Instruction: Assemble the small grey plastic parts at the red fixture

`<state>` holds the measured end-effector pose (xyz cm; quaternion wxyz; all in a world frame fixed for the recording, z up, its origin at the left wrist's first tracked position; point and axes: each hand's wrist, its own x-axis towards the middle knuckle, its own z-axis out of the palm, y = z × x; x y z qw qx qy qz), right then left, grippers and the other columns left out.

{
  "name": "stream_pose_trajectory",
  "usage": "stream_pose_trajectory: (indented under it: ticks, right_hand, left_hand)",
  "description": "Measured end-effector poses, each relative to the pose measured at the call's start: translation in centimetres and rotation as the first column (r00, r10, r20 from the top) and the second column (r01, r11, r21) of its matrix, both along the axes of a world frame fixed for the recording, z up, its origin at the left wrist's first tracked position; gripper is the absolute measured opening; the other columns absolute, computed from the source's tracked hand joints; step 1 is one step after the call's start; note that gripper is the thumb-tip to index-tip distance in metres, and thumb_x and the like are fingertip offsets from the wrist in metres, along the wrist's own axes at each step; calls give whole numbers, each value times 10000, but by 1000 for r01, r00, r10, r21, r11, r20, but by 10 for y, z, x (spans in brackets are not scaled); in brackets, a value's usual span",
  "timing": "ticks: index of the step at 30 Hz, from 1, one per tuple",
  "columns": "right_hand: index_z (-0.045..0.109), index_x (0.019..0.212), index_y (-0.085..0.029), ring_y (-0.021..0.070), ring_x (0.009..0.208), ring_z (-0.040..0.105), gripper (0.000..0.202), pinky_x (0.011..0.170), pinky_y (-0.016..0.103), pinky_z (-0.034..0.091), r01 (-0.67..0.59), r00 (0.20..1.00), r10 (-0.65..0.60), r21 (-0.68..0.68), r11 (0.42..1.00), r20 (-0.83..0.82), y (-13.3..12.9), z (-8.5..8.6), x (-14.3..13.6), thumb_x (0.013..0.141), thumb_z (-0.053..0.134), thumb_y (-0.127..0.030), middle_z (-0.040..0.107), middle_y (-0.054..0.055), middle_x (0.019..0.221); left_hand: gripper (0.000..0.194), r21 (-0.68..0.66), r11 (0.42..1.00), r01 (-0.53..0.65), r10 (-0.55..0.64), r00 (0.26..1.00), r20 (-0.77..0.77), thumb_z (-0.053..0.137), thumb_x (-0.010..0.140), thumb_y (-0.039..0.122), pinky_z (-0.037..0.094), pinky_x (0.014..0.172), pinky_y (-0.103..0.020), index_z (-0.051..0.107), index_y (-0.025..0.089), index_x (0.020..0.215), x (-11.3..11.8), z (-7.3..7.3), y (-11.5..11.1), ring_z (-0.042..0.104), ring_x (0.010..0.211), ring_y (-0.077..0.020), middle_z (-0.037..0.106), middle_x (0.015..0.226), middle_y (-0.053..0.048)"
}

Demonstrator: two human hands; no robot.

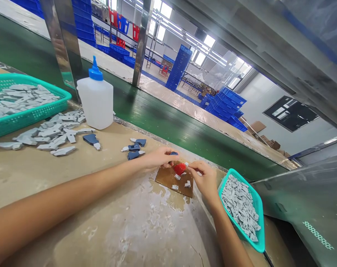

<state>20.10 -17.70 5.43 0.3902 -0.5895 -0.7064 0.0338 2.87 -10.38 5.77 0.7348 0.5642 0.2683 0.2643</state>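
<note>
My left hand (162, 157) is closed on a small dark blue plastic piece (174, 153), most of it hidden by the fingers. Just right of it, my right hand (205, 178) pinches a small light grey piece (186, 164). Both hands are over a brown square board (167, 178) lying on the worktable. A glossy red blob or small red object (179, 169) sits on the board, its kind unclear. Several small grey pieces (187, 184) lie around it. Left of my left hand, dark blue pieces with pale tips (134, 147) rest on the table.
A white bottle with a blue nozzle (97, 100) stands at the left, by a pile of grey parts (57, 129). Turquoise baskets of grey parts flank the table, one left (29, 120), one right (261, 218). A green conveyor belt (162, 122) runs behind, past metal posts.
</note>
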Motion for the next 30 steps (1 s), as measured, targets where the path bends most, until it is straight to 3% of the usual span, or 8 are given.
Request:
stream_pose_trajectory:
  ticks: [3, 8, 12, 15, 23, 30]
  right_hand:
    - [624, 629, -180, 136, 619, 548, 104, 554, 251, 440, 24, 999, -24, 5, 1000, -22, 0, 3, -1, 703, 551, -171, 617, 28, 670]
    - [634, 632, -190, 146, 647, 551, 77, 573, 267, 445, 30, 991, -33, -23, 999, -133, -2, 8, -2, 684, 576, -184, 624, 28, 681]
    - [639, 703, -197, 149, 691, 562, 49, 626, 285, 470, 4, 928, -8, -12, 1000, -373, -6, 15, -7, 677, 598, -206, 624, 24, 737]
    - [646, 735, -214, 143, 699, 564, 80, 634, 283, 476, -69, 882, 54, -16, 997, -469, -10, 21, -13, 663, 616, -196, 623, 11, 754]
    - [667, 720, -223, 147, 706, 549, 85, 622, 282, 470, -119, 928, 103, -22, 993, -358, -10, 19, -14, 679, 604, -183, 600, 26, 722]
    - [647, 811, -234, 148, 767, 541, 160, 689, 306, 462, -206, 962, 200, -14, 978, -184, -12, 17, -15, 737, 522, -165, 553, 37, 812]
  left_hand:
    - [175, 87, 995, 49, -46, 998, -40, 579, 636, 204, 258, 458, -175, 527, 135, 788, -1, 1, 0, 409, 515, -37, 459, 610, 48]
    - [343, 167, 986, 2, 17, 994, -112, 534, 683, 248, 323, 477, -189, 460, 158, 1006, 1, -1, 1, 489, 539, -73, 545, 646, 29]
    - [211, 450, 893, 8, 53, 991, -123, 549, 677, 303, 389, 562, -209, 575, 153, 822, 0, -4, 3, 537, 619, -104, 610, 708, -10]
    - [213, 532, 846, 38, 40, 990, -134, 568, 662, 321, 400, 571, -206, 636, 164, 788, -1, -3, 3, 556, 651, -122, 640, 768, -15]
    - [227, 624, 780, 54, 57, 986, -158, 598, 636, 350, 345, 507, -189, 674, 155, 722, -1, 0, 0, 496, 570, -100, 627, 653, 0]
    - [217, 582, 811, 58, 46, 986, -163, 594, 643, 314, 385, 572, -200, 661, 140, 755, -2, 5, -6, 539, 665, -130, 645, 726, -21]
